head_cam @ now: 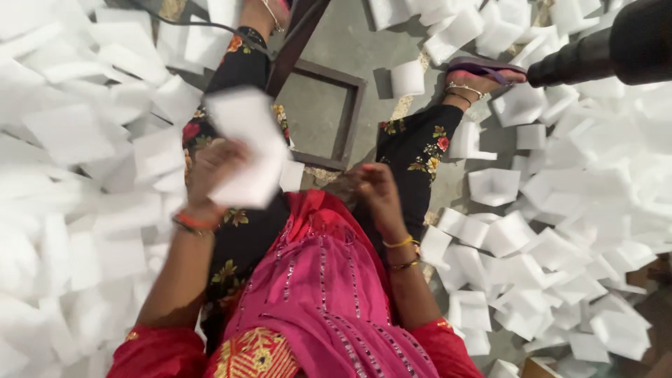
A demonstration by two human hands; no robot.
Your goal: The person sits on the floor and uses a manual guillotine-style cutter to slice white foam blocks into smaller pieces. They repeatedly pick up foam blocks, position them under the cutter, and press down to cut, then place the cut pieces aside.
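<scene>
My left hand (210,171) is closed on a white foam sheet (246,143), blurred by motion, held above my left knee. Holding nothing, my right hand (374,187) hovers over my right thigh with its fingers loosely curled and apart. I sit with black floral trouser legs (420,150) spread and a pink garment (322,280) across my lap. My right foot wears a sandal (483,68) on the concrete floor.
Heaps of white foam pieces (560,231) cover the floor on both sides, piled higher at the left (77,140). A dark metal frame (350,105) stands between my legs. A black cone-shaped object (602,49) juts in at the top right.
</scene>
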